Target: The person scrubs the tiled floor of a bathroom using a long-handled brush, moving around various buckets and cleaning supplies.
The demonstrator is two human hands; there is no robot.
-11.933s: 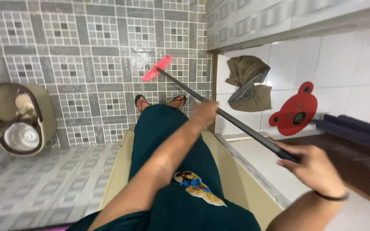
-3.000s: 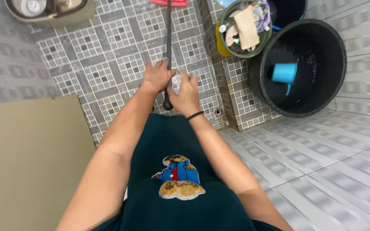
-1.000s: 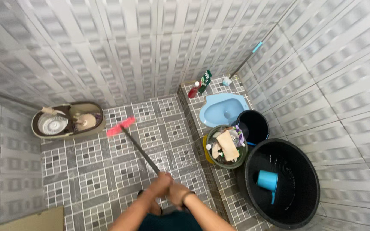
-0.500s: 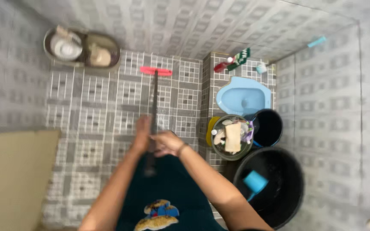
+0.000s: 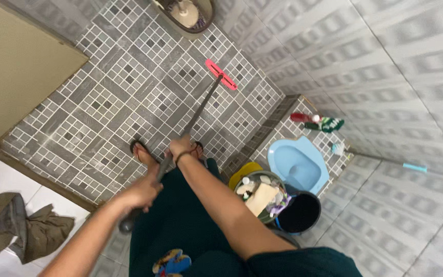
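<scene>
Head view, looking down a person's front. One long dark broom handle runs from near the person's waist up to one pink brush head, which rests on the mosaic floor. Two hands hold the handle. The left hand has its grip wrapped around the handle's lower end, just above the rounded tip. The right hand, with one dark band at the wrist, has its grip wrapped around the handle farther up, toward the brush head. Two feet in sandals stand on the floor beside the handle, one on each side.

Landmark: the blue squat toilet, on a raised tiled step. The brush head lies well up and left of the toilet. Just below the toilet stand one green basin filled with small articles and one dark bucket; one yellow item shows at the basin's left edge. Above the toilet lie two bottles, one red and one green. Far left of the toilet, beyond the door threshold, lies one crumpled brown cloth on white tiles. One mop bucket sits at the top edge.
</scene>
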